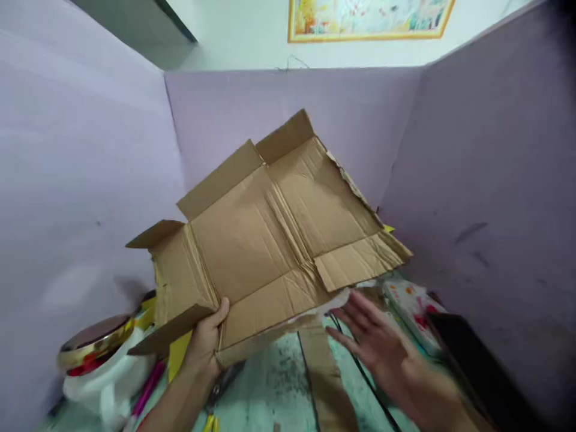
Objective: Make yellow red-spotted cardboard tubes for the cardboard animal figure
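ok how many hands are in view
2. The left hand grips the opened-out cardboard box at its lower left edge; the right hand is open, below the box's lower right part. No others show, though the box hides some background.

Cardboard [243,231] blocks way ahead; open air above it. White pot [92,387] crowds left, black slab [477,363] right.

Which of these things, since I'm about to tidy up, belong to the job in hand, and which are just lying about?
Job in hand:
- opened-out cardboard box, gripped by the left hand; the right hand is open near its lower edge

Apparently lying about:
- cardboard strip (possibly related)
- white vessel
- purple stick-like item
- dark flat object
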`<state>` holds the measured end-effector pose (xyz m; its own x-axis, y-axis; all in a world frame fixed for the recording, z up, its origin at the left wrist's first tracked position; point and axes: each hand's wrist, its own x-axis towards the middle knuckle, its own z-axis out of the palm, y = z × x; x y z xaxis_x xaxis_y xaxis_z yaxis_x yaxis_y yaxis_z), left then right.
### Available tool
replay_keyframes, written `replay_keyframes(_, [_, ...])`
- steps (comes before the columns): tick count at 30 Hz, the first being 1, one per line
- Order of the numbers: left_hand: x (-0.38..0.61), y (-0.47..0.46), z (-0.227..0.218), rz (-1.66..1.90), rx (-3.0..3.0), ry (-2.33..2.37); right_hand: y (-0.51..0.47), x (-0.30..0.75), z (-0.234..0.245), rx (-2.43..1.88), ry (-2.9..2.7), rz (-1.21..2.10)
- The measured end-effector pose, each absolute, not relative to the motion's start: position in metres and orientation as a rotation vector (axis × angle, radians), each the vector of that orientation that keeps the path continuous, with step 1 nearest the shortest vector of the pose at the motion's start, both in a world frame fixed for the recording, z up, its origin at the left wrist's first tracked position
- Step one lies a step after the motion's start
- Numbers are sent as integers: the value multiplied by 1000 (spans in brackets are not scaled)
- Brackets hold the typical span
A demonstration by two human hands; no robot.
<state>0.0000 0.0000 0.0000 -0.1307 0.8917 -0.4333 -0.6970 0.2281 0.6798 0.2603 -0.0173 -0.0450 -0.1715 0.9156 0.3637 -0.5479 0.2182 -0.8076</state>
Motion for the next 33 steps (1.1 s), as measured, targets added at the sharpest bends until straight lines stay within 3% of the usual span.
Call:
replay_keyframes(4, [15, -2, -4, 1412, 260, 1006, -36, 200, -27, -615, -1219, 1263])
replay_keyframes(9, [24, -9, -14, 1420, 283, 1020, -32, 167, 0, -879, -898, 1151])
replay_keyframes(15, [11, -18, -22, 1248, 344, 922, -19, 170, -5, -884, -799, 961])
replay_keyframes(26, [-24, -42, -50, 877, 854, 723, -29, 172, -10, -977, -841, 904])
replay_keyframes(29, [-40, -64, -57, 750, 1132, 908, -37, 175, -10, -1012, -840, 909])
replay_keyframes(33, [-75, -88, -63, 708, 1787, 1659, -48, 184, -6, -1052, -831, 871])
